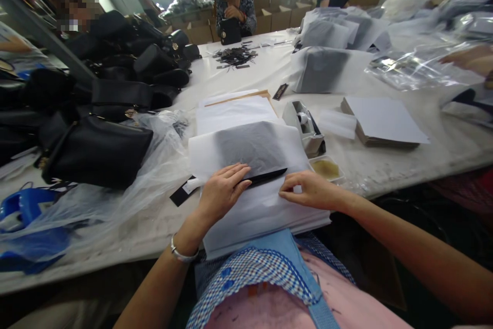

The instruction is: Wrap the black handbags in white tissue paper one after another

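Note:
A black handbag lies under white tissue paper (250,147), its dark shape showing through and a black edge bare along the near side. My left hand (223,188) rests flat on the near left corner of this wrapped bag, fingers stretched out. To the right, my right hand (308,190) is closed, thumb and forefinger tips together over the stack of white paper sheets (246,221). Whether anything is pinched there cannot be made out. A tape dispenser (304,126) stands just beyond the right hand, beside a small tray with a yellowish pad (325,167).
Black handbags (100,149) are heaped at the left beside clear plastic film (154,149). A blue tape dispenser (31,216) sits near the front left edge. Cards (385,118) are stacked at the right; wrapped bags (327,70) lie behind. Co-workers (234,5) are around the table.

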`<state>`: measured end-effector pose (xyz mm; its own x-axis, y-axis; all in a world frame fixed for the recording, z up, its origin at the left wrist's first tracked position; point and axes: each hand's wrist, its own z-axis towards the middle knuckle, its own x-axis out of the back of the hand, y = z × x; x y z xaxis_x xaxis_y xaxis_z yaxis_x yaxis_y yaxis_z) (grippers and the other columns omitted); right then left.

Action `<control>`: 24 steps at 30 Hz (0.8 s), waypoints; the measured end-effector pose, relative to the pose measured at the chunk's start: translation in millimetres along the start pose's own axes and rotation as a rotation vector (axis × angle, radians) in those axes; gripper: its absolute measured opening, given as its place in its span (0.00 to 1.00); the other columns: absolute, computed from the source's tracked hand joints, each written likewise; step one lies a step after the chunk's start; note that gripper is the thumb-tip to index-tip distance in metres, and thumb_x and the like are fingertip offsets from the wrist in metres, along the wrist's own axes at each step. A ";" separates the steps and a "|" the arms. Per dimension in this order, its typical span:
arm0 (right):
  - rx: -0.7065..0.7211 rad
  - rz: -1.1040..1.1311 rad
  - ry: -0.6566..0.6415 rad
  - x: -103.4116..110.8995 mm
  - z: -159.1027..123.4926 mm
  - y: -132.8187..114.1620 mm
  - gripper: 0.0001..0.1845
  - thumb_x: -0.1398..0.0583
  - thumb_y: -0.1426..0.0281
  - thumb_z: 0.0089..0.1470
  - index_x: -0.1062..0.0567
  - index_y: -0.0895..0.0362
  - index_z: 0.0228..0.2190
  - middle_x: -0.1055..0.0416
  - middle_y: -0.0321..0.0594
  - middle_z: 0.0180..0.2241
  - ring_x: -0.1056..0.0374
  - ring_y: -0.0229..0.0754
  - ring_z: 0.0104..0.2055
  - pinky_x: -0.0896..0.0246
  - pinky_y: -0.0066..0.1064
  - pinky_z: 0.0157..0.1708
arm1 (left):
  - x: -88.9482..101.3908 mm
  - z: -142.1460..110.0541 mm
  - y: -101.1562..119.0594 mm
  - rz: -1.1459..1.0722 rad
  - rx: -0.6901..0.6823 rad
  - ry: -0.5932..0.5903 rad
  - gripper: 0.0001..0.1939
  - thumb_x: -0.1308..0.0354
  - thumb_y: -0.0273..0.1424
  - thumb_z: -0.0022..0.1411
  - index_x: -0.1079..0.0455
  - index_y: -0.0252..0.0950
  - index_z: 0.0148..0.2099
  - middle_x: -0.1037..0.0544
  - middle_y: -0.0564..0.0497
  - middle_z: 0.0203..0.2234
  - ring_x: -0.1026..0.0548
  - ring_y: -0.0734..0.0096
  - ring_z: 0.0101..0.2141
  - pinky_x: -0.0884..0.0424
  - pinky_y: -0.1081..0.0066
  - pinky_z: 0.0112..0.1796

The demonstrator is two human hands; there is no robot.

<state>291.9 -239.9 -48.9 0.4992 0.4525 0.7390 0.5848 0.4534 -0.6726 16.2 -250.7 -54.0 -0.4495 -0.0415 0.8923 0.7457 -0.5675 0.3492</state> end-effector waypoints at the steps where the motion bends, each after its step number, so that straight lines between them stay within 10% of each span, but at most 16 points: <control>1: -0.002 0.008 0.031 2.4 0.8 -1.4 0.10 0.40 0.65 0.57 0.19 0.53 0.30 0.23 0.36 0.30 0.30 0.38 0.32 0.39 0.27 0.34 | 1.6 0.0 0.8 -0.007 0.010 -0.012 0.21 0.52 0.41 0.71 0.33 0.38 0.60 0.26 0.48 0.56 0.31 0.63 0.58 0.34 0.60 0.59; 10: 0.007 -0.108 0.282 33.3 18.9 -18.2 0.09 0.40 0.65 0.58 0.20 0.51 0.32 0.23 0.33 0.32 0.29 0.37 0.34 0.40 0.27 0.36 | 31.4 2.9 10.8 -0.083 0.068 -0.234 0.35 0.44 0.52 0.61 0.40 0.40 0.65 0.31 0.46 0.60 0.37 0.56 0.62 0.36 0.55 0.59; 21: 0.166 -0.446 0.386 5.8 33.4 -21.9 0.30 0.34 0.58 0.53 0.31 0.57 0.54 0.27 0.46 0.51 0.32 0.52 0.52 0.39 0.45 0.55 | 0.6 10.4 8.7 0.126 0.069 -0.034 0.17 0.47 0.17 0.60 0.30 0.37 0.49 0.23 0.45 0.51 0.26 0.60 0.53 0.27 0.61 0.51; 24: 0.201 -0.518 0.402 1.3 45.4 -14.2 0.14 0.38 0.71 0.55 0.27 0.57 0.45 0.25 0.44 0.45 0.30 0.50 0.47 0.36 0.44 0.50 | 2.5 9.6 8.0 0.148 0.059 -0.008 0.15 0.48 0.17 0.61 0.30 0.37 0.46 0.24 0.46 0.54 0.24 0.59 0.50 0.26 0.61 0.49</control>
<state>255.2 -210.9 -40.1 0.4084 -0.1635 0.8980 0.7014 0.6859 -0.1940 25.8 -247.5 -46.2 -0.3288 -0.1145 0.9374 0.8312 -0.5064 0.2297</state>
